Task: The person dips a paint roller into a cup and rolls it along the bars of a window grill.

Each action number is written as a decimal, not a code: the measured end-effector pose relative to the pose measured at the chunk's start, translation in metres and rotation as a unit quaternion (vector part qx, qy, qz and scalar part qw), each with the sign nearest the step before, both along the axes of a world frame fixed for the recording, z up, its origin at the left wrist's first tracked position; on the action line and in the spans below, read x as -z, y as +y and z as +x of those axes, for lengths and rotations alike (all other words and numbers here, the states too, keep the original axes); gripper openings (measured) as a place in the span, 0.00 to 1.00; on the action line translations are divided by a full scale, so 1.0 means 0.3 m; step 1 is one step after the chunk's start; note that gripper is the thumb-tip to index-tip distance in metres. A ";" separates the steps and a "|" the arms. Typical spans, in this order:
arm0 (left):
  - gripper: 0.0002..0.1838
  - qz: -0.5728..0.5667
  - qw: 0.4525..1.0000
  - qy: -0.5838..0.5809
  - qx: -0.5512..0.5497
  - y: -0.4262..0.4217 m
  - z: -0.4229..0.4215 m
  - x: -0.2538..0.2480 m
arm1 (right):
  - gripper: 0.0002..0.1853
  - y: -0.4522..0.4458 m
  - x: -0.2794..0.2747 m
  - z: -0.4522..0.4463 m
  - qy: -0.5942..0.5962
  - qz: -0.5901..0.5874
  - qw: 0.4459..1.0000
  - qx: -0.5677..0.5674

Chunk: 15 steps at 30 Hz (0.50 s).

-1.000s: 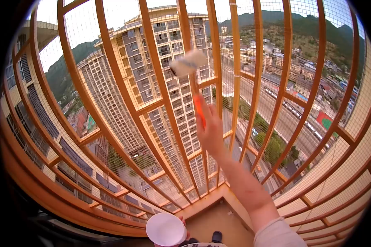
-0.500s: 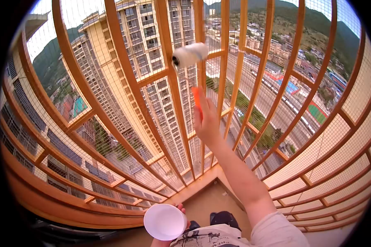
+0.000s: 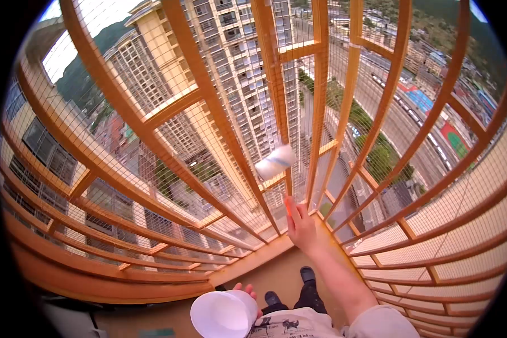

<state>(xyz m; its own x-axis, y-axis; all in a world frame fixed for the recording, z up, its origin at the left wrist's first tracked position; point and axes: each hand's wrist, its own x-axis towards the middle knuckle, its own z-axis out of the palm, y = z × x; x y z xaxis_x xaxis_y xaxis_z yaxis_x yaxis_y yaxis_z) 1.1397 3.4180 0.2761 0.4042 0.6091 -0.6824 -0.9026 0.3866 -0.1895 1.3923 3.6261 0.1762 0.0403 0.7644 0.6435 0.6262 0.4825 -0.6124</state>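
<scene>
Roller (image 3: 275,162) sits mid-scene against a view of orange bars (image 3: 199,73), your right hand (image 3: 302,226) wrapped around its orange handle (image 3: 289,207). Your left hand (image 3: 248,292) holds the white bowl (image 3: 222,314) at near left, fingers showing past its far right side, thumb hidden.

A tall tower (image 3: 234,45) stood in daylight. Left of the tower rose a green hill (image 3: 79,84); right of it stretched a broad grey strip (image 3: 368,84); nearer than it lay brown floor (image 3: 280,266).
</scene>
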 end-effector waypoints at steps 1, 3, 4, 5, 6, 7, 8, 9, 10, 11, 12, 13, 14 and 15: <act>0.26 -0.005 1.000 -0.001 -0.008 0.003 0.015 0.014 | 0.32 0.004 0.048 0.018 -0.003 -0.002 1.000 -0.001; 0.26 -0.013 1.000 0.000 -0.021 0.016 0.045 0.039 | 0.32 -0.001 0.096 0.058 0.009 -0.023 1.000 -0.013; 0.26 -0.017 0.999 0.000 -0.028 0.023 0.057 0.052 | 0.32 -0.001 0.122 0.077 0.017 -0.040 0.999 -0.019; 0.26 -0.019 0.999 -0.003 -0.034 0.027 0.073 0.068 | 0.32 0.004 0.164 0.093 0.023 -0.044 0.999 -0.019; 0.26 -0.022 0.999 -0.003 -0.042 0.033 0.084 0.077 | 0.32 0.011 0.195 0.109 0.026 -0.047 0.998 -0.027; 0.26 -0.020 0.998 -0.011 -0.053 0.035 0.100 0.082 | 0.32 0.018 0.223 0.123 0.021 -0.053 0.998 -0.031; 0.27 -0.018 0.998 -0.019 -0.064 0.039 0.117 0.083 | 0.32 0.028 0.238 0.135 0.016 -0.058 0.998 -0.033; 0.27 -0.012 0.996 -0.040 -0.076 0.042 0.136 0.079 | 0.32 0.039 0.249 0.146 0.009 -0.047 0.998 -0.042; 0.27 -0.016 0.996 -0.038 -0.080 0.046 0.153 0.072 | 0.32 0.046 0.259 0.148 0.011 -0.051 0.998 -0.045; 0.28 -0.004 0.996 -0.023 -0.083 0.050 0.168 0.063 | 0.32 0.053 0.236 0.147 0.010 -0.041 0.998 -0.049; 0.29 0.008 0.996 -0.009 -0.086 0.048 0.179 0.057 | 0.32 0.058 0.208 0.146 0.007 -0.032 0.998 -0.053; 0.29 0.004 0.996 -0.010 -0.087 0.046 0.184 0.057 | 0.32 0.068 0.182 0.141 0.006 -0.035 0.998 -0.054; 0.31 0.033 0.995 -0.020 -0.097 0.044 0.188 0.059 | 0.33 0.082 0.153 0.131 0.010 -0.022 0.998 -0.062; 0.33 0.062 0.992 -0.029 -0.107 0.042 0.193 0.056 | 0.35 0.095 0.120 0.121 0.014 -0.009 0.997 -0.070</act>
